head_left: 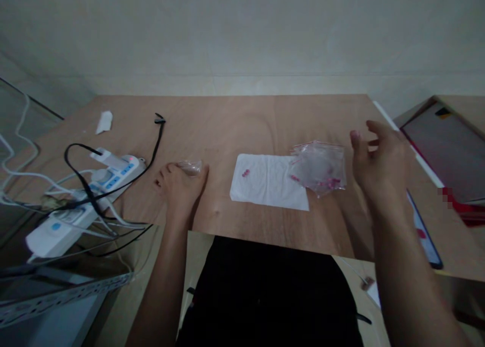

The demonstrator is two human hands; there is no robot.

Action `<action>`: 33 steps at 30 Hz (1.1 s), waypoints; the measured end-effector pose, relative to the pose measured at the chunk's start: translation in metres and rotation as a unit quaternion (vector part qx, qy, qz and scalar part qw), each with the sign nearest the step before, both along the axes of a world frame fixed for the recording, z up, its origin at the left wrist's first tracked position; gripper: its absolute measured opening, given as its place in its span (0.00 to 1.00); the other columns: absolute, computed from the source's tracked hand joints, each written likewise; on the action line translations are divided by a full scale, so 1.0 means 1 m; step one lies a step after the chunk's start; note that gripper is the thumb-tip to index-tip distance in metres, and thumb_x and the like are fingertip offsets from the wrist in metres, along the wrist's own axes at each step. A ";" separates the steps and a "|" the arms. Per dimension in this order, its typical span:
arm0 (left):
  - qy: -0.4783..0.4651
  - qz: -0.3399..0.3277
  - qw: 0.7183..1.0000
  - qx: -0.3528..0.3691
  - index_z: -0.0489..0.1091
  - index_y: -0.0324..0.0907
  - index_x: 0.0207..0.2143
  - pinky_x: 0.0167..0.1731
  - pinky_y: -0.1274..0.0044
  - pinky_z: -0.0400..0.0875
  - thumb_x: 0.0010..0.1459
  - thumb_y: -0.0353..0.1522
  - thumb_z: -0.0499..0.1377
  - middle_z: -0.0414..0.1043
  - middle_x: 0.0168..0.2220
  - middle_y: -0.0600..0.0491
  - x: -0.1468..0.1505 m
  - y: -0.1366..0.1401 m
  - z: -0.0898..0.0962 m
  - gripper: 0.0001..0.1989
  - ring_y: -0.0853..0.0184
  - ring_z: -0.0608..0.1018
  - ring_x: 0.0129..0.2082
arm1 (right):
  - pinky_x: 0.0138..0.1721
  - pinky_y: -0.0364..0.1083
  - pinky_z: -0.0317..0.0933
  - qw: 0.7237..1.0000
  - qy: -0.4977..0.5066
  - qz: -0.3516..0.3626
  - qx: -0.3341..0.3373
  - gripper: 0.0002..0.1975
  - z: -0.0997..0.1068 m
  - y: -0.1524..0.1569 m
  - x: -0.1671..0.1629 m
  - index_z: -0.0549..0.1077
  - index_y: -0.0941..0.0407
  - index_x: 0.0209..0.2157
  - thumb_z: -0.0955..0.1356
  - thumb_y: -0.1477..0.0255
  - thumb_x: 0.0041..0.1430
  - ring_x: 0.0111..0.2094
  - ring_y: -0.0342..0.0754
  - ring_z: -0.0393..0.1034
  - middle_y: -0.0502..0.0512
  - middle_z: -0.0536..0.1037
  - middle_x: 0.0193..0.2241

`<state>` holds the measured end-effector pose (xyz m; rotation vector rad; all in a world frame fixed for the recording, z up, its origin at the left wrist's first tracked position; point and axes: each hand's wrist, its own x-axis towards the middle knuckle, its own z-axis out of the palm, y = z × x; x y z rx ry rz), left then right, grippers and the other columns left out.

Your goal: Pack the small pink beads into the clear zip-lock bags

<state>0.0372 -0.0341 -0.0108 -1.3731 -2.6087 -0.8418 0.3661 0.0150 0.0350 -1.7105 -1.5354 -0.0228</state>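
Observation:
My left hand point(182, 188) rests on the wooden table with its fingers spread and thumb held apart. A small piece of clear plastic point(191, 167) lies just beyond it, between thumb and fingers, partly hidden by the hand. My right hand point(381, 160) is raised over the table's right side, fingers loosely bent and apart, with nothing visible in it. To its left sits a pile of clear zip bags point(320, 165) with small pink items inside. The bags overlap a white tissue point(265, 185), on which a few tiny pink pieces point(246, 173) lie.
At the left, a white power strip point(113, 178) carries several plugs and tangled cables. A white paper scrap point(104, 122) lies behind it. On the right are a phone point(426, 233) and a grey, red-edged object point(450, 145). A wall stands behind the table point(223, 119).

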 end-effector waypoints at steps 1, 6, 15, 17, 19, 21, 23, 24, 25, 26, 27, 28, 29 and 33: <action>0.000 -0.007 1.000 -0.001 0.68 0.32 0.44 0.54 0.45 0.57 0.48 0.48 0.64 0.71 0.50 0.28 0.001 0.001 0.001 0.30 0.32 0.68 0.56 | 0.46 0.65 0.64 1.000 0.000 0.021 0.016 0.17 -0.001 -0.005 -0.008 0.74 0.57 0.50 0.65 0.66 0.63 0.42 0.61 0.74 0.68 0.76 0.47; -0.037 -0.110 0.989 0.088 0.64 0.38 0.53 0.55 0.51 0.62 0.49 0.42 0.65 0.70 0.52 0.36 0.005 -0.006 0.003 0.31 0.43 0.71 0.55 | 0.43 0.54 0.68 0.962 -0.006 0.273 0.003 0.09 -0.015 -0.019 -0.061 0.79 0.55 0.40 0.67 0.74 0.61 0.39 0.53 0.75 0.60 0.80 0.38; -0.137 -0.307 0.925 0.179 0.60 0.43 0.58 0.52 0.61 0.68 0.52 0.38 0.65 0.70 0.51 0.44 0.026 -0.046 0.010 0.33 0.56 0.74 0.51 | 0.47 0.51 0.68 0.859 -0.050 0.500 -0.098 0.11 -0.048 0.017 -0.122 0.82 0.55 0.36 0.69 0.82 0.56 0.44 0.53 0.74 0.61 0.81 0.40; -0.152 -0.319 0.917 0.185 0.60 0.43 0.58 0.51 0.62 0.70 0.51 0.36 0.66 0.70 0.51 0.44 0.030 -0.048 0.010 0.33 0.57 0.75 0.49 | 0.45 0.50 0.68 0.850 -0.052 0.513 -0.103 0.10 -0.050 0.020 -0.125 0.82 0.54 0.33 0.70 0.81 0.55 0.42 0.52 0.75 0.59 0.82 0.38; -0.162 -0.326 0.912 0.189 0.60 0.43 0.58 0.50 0.63 0.70 0.51 0.35 0.66 0.70 0.51 0.45 0.031 -0.048 0.008 0.33 0.58 0.75 0.49 | 0.44 0.49 0.67 0.846 -0.052 0.519 -0.107 0.10 -0.051 0.022 -0.127 0.82 0.55 0.32 0.70 0.81 0.55 0.41 0.51 0.75 0.59 0.81 0.37; -0.168 -0.330 0.910 0.187 0.60 0.44 0.57 0.51 0.63 0.70 0.51 0.35 0.66 0.70 0.51 0.45 0.032 -0.047 0.006 0.32 0.58 0.75 0.49 | 0.43 0.49 0.67 0.847 -0.049 0.518 -0.108 0.11 -0.051 0.022 -0.127 0.82 0.55 0.31 0.69 0.82 0.55 0.40 0.51 0.75 0.59 0.81 0.37; -0.169 -0.336 0.908 0.182 0.61 0.44 0.57 0.51 0.63 0.70 0.51 0.34 0.66 0.70 0.51 0.45 0.032 -0.045 0.006 0.32 0.58 0.75 0.50 | 0.43 0.48 0.67 0.852 -0.043 0.510 -0.108 0.12 -0.053 0.022 -0.127 0.82 0.55 0.31 0.68 0.83 0.55 0.40 0.51 0.75 0.59 0.81 0.36; -0.171 -0.340 0.907 0.180 0.61 0.44 0.57 0.51 0.63 0.70 0.51 0.34 0.66 0.70 0.51 0.45 0.032 -0.044 0.006 0.32 0.58 0.75 0.50 | 0.43 0.48 0.67 0.855 -0.039 0.505 -0.108 0.12 -0.053 0.022 -0.127 0.81 0.55 0.31 0.67 0.84 0.55 0.40 0.51 0.75 0.59 0.81 0.36; -0.174 -0.345 0.905 0.178 0.61 0.44 0.57 0.51 0.63 0.70 0.51 0.34 0.66 0.70 0.51 0.45 0.032 -0.043 0.006 0.32 0.58 0.75 0.49 | 0.43 0.49 0.66 0.859 -0.035 0.500 -0.107 0.12 -0.054 0.022 -0.127 0.81 0.55 0.31 0.67 0.84 0.55 0.39 0.51 0.75 0.59 0.81 0.36; -0.175 -0.350 0.903 0.178 0.61 0.44 0.57 0.51 0.63 0.70 0.51 0.34 0.66 0.70 0.51 0.45 0.032 -0.043 0.006 0.32 0.59 0.75 0.49 | 0.43 0.49 0.66 0.863 -0.029 0.494 -0.105 0.12 -0.055 0.023 -0.127 0.81 0.55 0.31 0.67 0.84 0.54 0.39 0.51 0.75 0.59 0.81 0.36; -0.175 -0.356 0.900 0.179 0.60 0.44 0.57 0.51 0.64 0.70 0.51 0.34 0.66 0.70 0.51 0.45 0.032 -0.042 0.006 0.32 0.59 0.75 0.49 | 0.42 0.49 0.66 0.866 -0.022 0.488 -0.104 0.12 -0.055 0.022 -0.127 0.81 0.56 0.31 0.67 0.85 0.54 0.39 0.51 0.75 0.59 0.81 0.35; -0.173 -0.361 0.898 0.182 0.60 0.44 0.57 0.51 0.64 0.70 0.51 0.34 0.66 0.70 0.51 0.45 0.032 -0.042 0.006 0.32 0.59 0.75 0.49 | 0.42 0.49 0.67 0.870 -0.013 0.482 -0.101 0.12 -0.053 0.022 -0.126 0.81 0.56 0.31 0.67 0.85 0.54 0.38 0.52 0.75 0.60 0.81 0.35; -0.170 -0.366 0.896 0.185 0.60 0.44 0.57 0.51 0.64 0.70 0.51 0.34 0.66 0.69 0.50 0.46 0.033 -0.041 0.006 0.32 0.59 0.74 0.50 | 0.42 0.49 0.67 0.874 -0.003 0.477 -0.097 0.12 -0.051 0.020 -0.126 0.81 0.56 0.31 0.68 0.84 0.55 0.38 0.51 0.75 0.60 0.82 0.35; -0.187 -0.377 0.885 0.200 0.58 0.44 0.56 0.50 0.66 0.70 0.51 0.32 0.65 0.68 0.48 0.47 0.038 -0.037 0.002 0.31 0.61 0.74 0.48 | 0.41 0.48 0.68 0.889 0.076 0.447 -0.059 0.07 -0.024 0.000 -0.125 0.81 0.55 0.34 0.69 0.77 0.59 0.37 0.49 0.76 0.56 0.82 0.35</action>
